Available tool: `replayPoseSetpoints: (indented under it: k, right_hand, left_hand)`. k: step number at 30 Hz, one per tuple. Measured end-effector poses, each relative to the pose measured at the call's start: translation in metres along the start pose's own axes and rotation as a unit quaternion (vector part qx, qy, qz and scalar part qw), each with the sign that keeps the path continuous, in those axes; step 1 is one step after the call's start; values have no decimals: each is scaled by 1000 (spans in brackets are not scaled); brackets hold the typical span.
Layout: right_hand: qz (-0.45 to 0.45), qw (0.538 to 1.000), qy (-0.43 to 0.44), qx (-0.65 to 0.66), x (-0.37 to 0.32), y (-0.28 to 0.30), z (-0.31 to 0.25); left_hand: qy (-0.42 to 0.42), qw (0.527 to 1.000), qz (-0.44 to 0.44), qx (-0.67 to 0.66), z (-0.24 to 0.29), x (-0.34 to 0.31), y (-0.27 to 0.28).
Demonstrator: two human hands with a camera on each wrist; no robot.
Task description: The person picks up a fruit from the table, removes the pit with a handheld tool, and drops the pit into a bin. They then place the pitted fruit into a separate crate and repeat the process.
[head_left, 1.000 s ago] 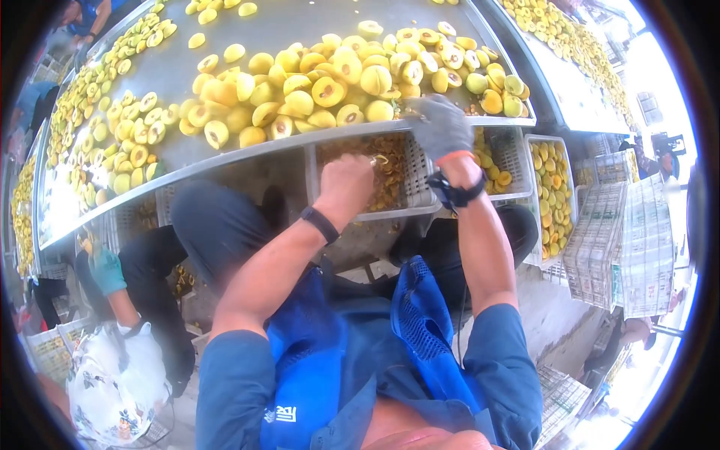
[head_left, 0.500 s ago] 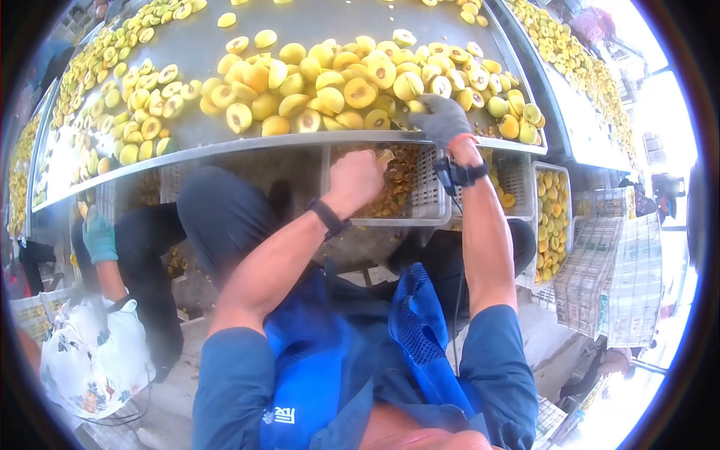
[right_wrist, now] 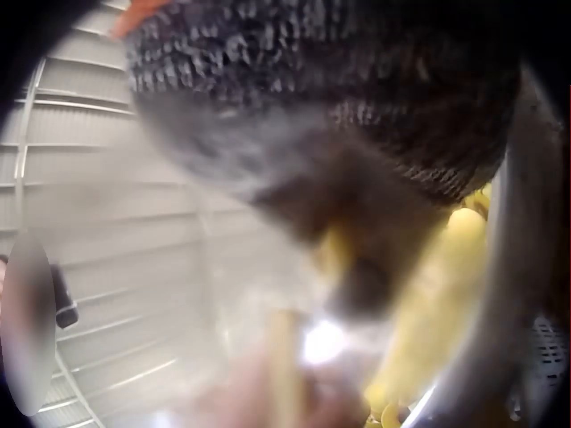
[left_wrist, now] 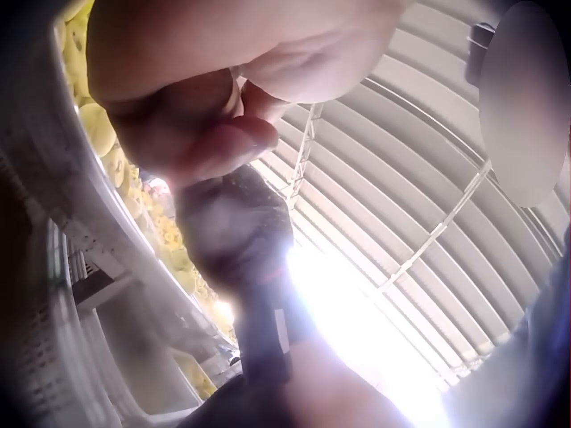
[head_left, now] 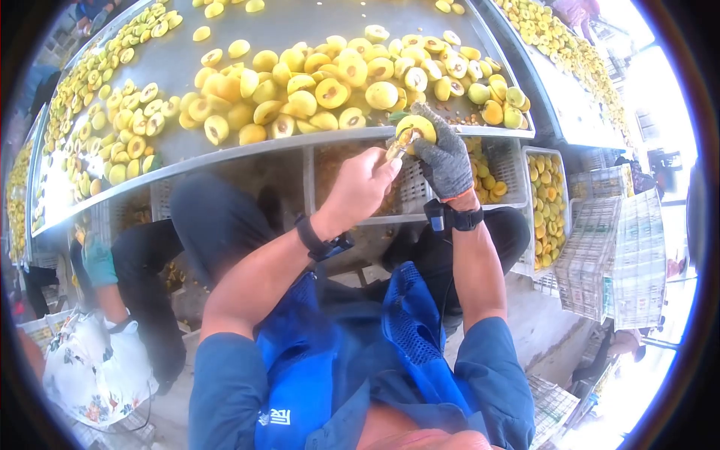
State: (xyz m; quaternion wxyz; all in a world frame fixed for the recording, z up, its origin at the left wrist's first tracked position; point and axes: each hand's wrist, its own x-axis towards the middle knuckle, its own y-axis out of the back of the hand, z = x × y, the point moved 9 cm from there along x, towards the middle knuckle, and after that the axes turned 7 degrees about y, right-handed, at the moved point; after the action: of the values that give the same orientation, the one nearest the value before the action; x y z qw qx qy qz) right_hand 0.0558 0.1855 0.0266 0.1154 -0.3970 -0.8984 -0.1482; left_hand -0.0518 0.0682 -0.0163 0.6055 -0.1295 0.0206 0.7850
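Observation:
My bare left hand (head_left: 354, 189) grips a small tool (head_left: 398, 148) with a pale handle, its tip at the cut face of a yellow peach half (head_left: 425, 129). That half is pinched by my right hand (head_left: 448, 163), which wears a grey knit glove with an orange cuff. Both hands meet just in front of the metal table's (head_left: 285, 146) edge. In the left wrist view the curled fingers (left_wrist: 241, 147) hide the tool. The right wrist view is blurred, with the glove (right_wrist: 312, 98) covering much of the fruit.
Halved peaches (head_left: 330, 91) lie heaped on the table behind its raised rim. Beneath the edge, a white crate (head_left: 311, 180) holds brown scraps. Further right stand a crate of fruit halves (head_left: 547, 202) and stacked crates (head_left: 619, 255). Another person's gloved hand (head_left: 99, 262) is at left.
My right hand has come back from the heap toward me with a peach half. The left hand has turned and moved up to meet it, bringing the tool against the fruit.

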Motion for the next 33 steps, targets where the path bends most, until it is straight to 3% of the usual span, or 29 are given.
replayPoseSetpoints:
  k: [6, 12, 15, 17, 21, 28, 31, 33]
  right_hand:
    - [13, 992, 26, -119, -5, -2, 3]
    - [6, 990, 37, -135, -7, -2, 8]
    - [1, 991, 31, -129, -6, -3, 5]
    - [0, 990, 35, -136, -6, -4, 3]
    - [14, 982, 64, -175, -10, -7, -1]
    - [38, 972, 108, -207, -15, -13, -12]
    - [39, 991, 17, -124, -11, -9, -8]
    - [15, 991, 14, -131, -10, -7, -8]
  left_hand:
    - [-69, 983, 86, 145, 10, 1, 6]
    - [-41, 984, 78, 157, 8, 2, 3]
    - [-123, 963, 115, 211, 17, -3, 2]
    - [-9, 997, 60, 53, -2, -1, -2]
    - [122, 973, -2, -195, -2, -10, -16]
    - [110, 989, 1, -104, 5, -12, -14]
    - [68, 997, 4, -26, 4, -9, -10]
    - [24, 998, 22, 52, 2, -6, -7]
